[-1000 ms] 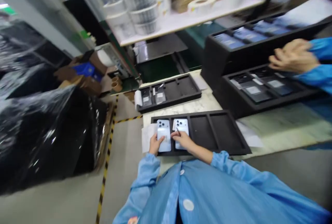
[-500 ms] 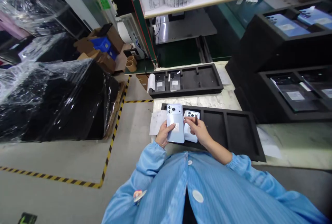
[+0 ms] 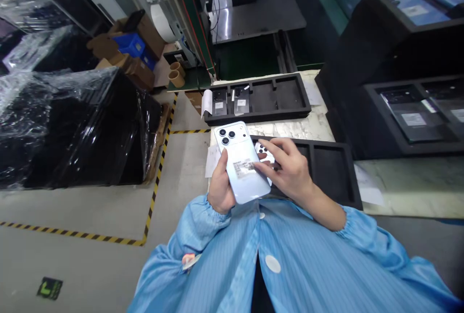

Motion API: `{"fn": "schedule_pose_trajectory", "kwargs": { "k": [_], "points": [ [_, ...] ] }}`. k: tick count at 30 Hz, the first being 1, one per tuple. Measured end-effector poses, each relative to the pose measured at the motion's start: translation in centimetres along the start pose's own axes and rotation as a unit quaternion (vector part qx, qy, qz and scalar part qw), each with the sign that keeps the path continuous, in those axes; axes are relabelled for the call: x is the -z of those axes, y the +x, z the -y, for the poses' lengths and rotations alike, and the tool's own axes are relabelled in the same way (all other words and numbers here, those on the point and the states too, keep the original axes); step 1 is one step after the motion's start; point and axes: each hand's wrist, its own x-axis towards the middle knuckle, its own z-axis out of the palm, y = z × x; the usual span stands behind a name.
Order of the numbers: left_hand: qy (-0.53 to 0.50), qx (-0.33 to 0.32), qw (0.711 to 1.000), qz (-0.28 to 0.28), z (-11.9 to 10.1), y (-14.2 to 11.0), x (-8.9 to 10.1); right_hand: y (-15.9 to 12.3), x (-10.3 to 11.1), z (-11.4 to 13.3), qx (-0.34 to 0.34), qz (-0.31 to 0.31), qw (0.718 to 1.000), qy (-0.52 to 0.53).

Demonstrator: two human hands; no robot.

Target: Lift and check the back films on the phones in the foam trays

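My left hand (image 3: 222,185) is closed around a pale blue smartphone (image 3: 250,185), its back turned up and tilted. Three camera lenses show at its top left, and a white printed label (image 3: 243,168) sits on the middle of its back. My right hand (image 3: 290,165) reaches in from the right with thumb and forefinger apart. Its thumb tip is at the label's right end; whether it presses there I cannot tell. Behind it, a second pale phone (image 3: 261,148) lies in the near black foam tray (image 3: 333,168), partly covered by my hand and the held phone.
A further black foam tray (image 3: 257,118) holds two dark labelled phones (image 3: 240,100). Stacked foam trays (image 3: 395,66) with more phones rise at the right. Paper sheets (image 3: 368,185) lie on the bench. Wrapped black stacks (image 3: 72,129) stand left, beyond striped floor tape (image 3: 155,192).
The held phone has come up closer to me and tilted its top to the left. My right hand has moved from over the second phone to the held phone's label, its fingers spreading.
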Motion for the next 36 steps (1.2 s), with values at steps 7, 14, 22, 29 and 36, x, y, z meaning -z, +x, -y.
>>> {"fn": "schedule_pose_trajectory", "kwargs": {
  "k": [7,14,22,29,36],
  "points": [
    [-0.017,0.052,0.998,0.021,-0.2,0.5,-0.9,-0.4,0.3,2.8,0.321,0.054,0.939,-0.109],
    [-0.015,0.030,0.999,0.016,0.0,0.2,-1.1,-0.1,-0.3,3.4,0.313,0.046,0.946,-0.073],
    [-0.034,0.050,0.995,0.075,0.6,-1.7,-1.5,7.4,4.0,1.2,0.107,0.124,0.986,0.032],
    [0.003,0.144,0.975,0.169,1.2,-2.8,-0.5,11.7,4.5,-0.8,-0.059,0.239,0.945,0.214],
    [0.007,0.144,0.978,0.150,1.2,-2.8,-0.6,11.3,2.8,-1.8,-0.193,0.255,0.900,0.295]
  ]
}}
